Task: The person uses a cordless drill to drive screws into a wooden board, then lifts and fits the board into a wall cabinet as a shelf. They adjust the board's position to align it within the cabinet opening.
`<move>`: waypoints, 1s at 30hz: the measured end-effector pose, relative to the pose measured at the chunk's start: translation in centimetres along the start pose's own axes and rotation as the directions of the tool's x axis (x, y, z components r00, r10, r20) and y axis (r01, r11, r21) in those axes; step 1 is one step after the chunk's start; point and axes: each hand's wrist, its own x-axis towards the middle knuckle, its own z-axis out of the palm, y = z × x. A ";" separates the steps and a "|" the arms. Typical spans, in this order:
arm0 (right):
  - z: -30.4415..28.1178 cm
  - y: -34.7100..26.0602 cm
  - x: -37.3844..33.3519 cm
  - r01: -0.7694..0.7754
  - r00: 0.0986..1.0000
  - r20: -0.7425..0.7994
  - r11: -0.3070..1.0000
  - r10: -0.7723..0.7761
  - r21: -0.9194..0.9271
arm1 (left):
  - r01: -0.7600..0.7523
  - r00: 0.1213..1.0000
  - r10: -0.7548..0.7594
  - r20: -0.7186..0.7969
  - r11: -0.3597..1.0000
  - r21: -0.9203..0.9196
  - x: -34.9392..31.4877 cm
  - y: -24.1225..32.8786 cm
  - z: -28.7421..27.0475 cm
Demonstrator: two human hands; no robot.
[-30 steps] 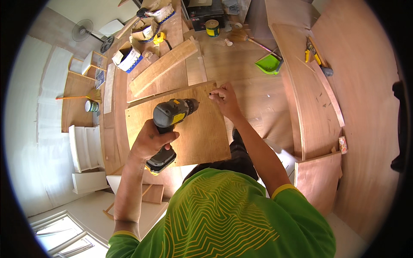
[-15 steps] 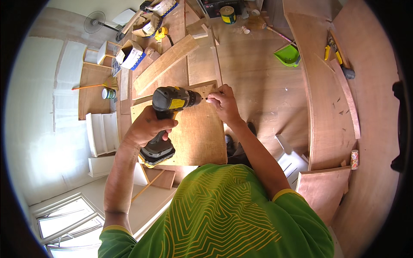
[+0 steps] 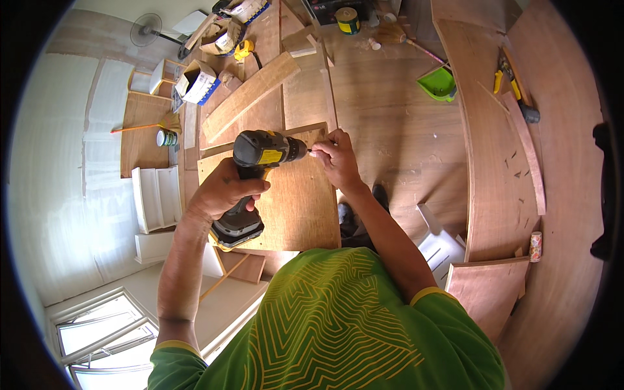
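Left hand: grips the cordless drill [image 3: 258, 148] by its handle; left hand [image 3: 224, 192] has fingers wrapped round, thumb across the near side.
Drill: black with yellow panel, over the left part of the plywood board [image 3: 296, 208]; chuck [image 3: 296, 148] points to the right hand, battery pack [image 3: 238, 227] sits at the lower end.
Right hand: right hand [image 3: 337, 159] has thumb and fingertips pinched on a small dark piece [image 3: 310, 151] just in front of the chuck; bit or screw, cannot tell.
Board: squarish, light brown, in front of the person, under both hands in view; contact with drill unclear.
Past board: a long plank [image 3: 250, 96] lies slantwise; open cardboard box [image 3: 197, 84] and yellow tool [image 3: 244, 50] near its far-left side.
Right side: yellow-handled pliers [image 3: 499, 79] on long wooden panel [image 3: 484, 162]; patterned cylinder [image 3: 535, 247] by its near end.
Floor: green dustpan [image 3: 439, 84] left of that panel; dark shoe [image 3: 380, 195] beyond the right forearm.
Far end: yellow-and-green can [image 3: 348, 21].
Left side: white shelf unit [image 3: 156, 198], broom [image 3: 170, 121], small tin [image 3: 166, 138], standing fan [image 3: 145, 30].
Person: green shirt [image 3: 325, 318], yellow zigzag lines.
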 end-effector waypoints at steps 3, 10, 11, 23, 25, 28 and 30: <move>0.0 0.0 0.0 -0.007 1.000 -0.004 1.000 0.007 0.003 | 0.020 1.000 -0.020 0.007 0.998 0.067 0.0 0.2 -0.2; 0.2 0.0 0.0 0.009 1.000 -0.013 1.000 -0.009 -0.010 | 0.003 0.997 -0.022 0.070 0.965 0.263 1.1 2.1 -0.8; 0.2 0.2 -0.1 -0.003 1.000 -0.011 1.000 0.003 -0.008 | 0.017 0.997 -0.037 0.064 0.954 0.298 1.2 2.5 -0.9; 0.3 2.6 -4.4 -0.590 0.554 0.603 -0.240 0.575 0.771 | 0.047 0.996 -0.067 0.053 0.947 0.317 1.2 4.2 -0.1; 1.1 2.7 -4.6 -0.514 0.622 0.644 -0.389 0.445 0.765 | 0.070 0.996 -0.081 0.021 0.945 0.319 1.1 4.3 0.1; 2.2 3.2 -4.5 -0.506 0.571 0.628 -0.375 0.529 0.776 | 0.090 0.995 -0.095 0.007 0.956 0.278 1.0 4.4 0.2; 2.4 3.3 -4.6 -0.519 0.604 0.574 -0.273 0.553 0.810 | 0.090 0.996 -0.089 -0.015 0.964 0.251 0.9 4.3 0.3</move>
